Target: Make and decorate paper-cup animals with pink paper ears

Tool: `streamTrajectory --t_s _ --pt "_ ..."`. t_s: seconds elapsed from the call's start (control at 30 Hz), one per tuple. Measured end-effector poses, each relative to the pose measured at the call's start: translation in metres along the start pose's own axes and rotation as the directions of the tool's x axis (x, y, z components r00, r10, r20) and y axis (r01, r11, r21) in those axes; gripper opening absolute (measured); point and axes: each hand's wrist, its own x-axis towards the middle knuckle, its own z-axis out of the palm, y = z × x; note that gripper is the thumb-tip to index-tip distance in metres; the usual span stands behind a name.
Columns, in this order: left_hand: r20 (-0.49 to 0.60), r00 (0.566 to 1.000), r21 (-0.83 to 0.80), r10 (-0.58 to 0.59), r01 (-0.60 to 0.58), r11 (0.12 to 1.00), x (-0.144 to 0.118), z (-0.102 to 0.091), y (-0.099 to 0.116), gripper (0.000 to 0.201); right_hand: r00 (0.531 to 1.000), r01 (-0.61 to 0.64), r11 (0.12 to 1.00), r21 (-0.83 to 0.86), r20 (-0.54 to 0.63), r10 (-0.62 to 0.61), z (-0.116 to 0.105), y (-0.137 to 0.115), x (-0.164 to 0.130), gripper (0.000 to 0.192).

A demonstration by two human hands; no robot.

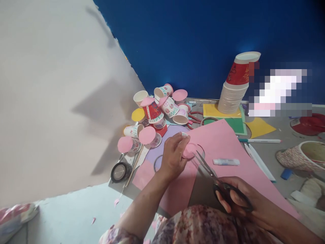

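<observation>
Fingers of my left hand (174,156) wrap round a small paper cup, mostly hidden by them. Pink paper (190,151) lies over the cup's end facing the scissors, with an edge of it sticking out to the right. My right hand (240,196) has its fingers through the black handles of a pair of scissors (208,168). The blades are slightly apart, their tips at the pink paper. Beneath both hands a large pink sheet (228,145) spreads over the table, and a glue stick (225,162) lies on it right of the blades.
Several decorated paper cups (152,112) with paper discs crowd the back left. A tall cup stack (232,96) stands on coloured paper by the blue wall (177,40). Black tape (121,172) sits at the left edge. Markers (264,141) and a patterned cup (289,156) lie right.
</observation>
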Motion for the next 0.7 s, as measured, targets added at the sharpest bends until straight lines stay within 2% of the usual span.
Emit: streamTrajectory --t_s 0.2,0.4,0.7 --pt "-0.014 1.000 0.028 -0.002 0.003 1.000 0.0003 0.0001 0.0023 0.053 0.999 0.038 0.999 0.038 0.025 -0.039 0.0017 0.0026 0.0013 0.057" --pt "-0.013 1.000 0.053 -0.004 0.005 0.999 -0.0007 0.0001 0.0032 0.054 0.997 0.053 0.999 0.010 0.051 -0.053 -0.0005 0.0037 0.0006 0.069" --pt "-0.025 0.999 0.104 0.024 -0.021 0.994 -0.0005 0.0011 0.0021 0.052 0.997 0.050 0.999 0.010 0.058 -0.051 -0.0011 0.0044 0.0018 0.069"
